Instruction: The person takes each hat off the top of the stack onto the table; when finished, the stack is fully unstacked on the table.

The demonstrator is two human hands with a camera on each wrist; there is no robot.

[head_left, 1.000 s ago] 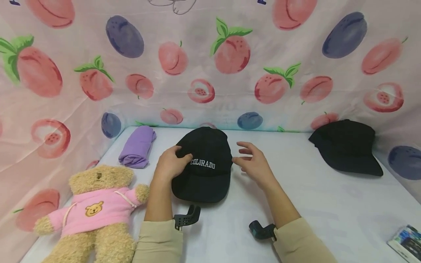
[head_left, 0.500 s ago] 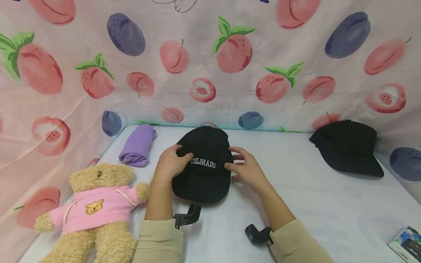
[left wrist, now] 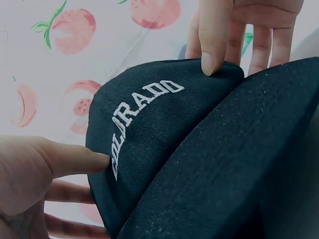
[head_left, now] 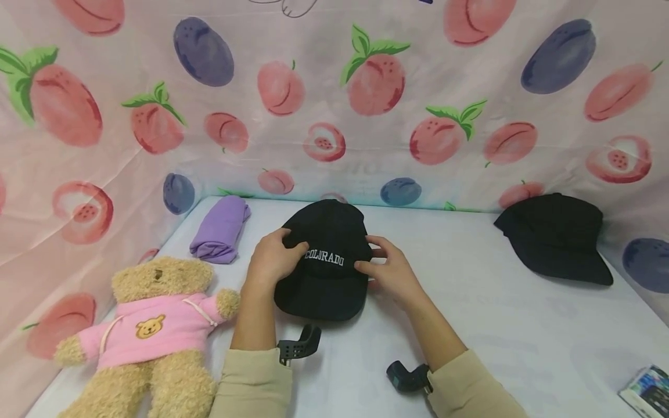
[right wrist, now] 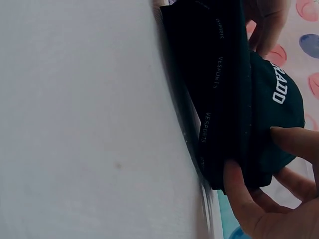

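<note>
The black cap [head_left: 326, 261] sat mid-table [head_left: 496, 325], brim toward the person, between both hands: left hand [head_left: 273, 260] gripped its left side, right hand [head_left: 391, 268] pinched its right.

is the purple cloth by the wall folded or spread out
Folded. The purple cloth lies as a compact, rolled-over bundle with layered edges at its near end, on the table beside the fruit-print curtain.
</note>
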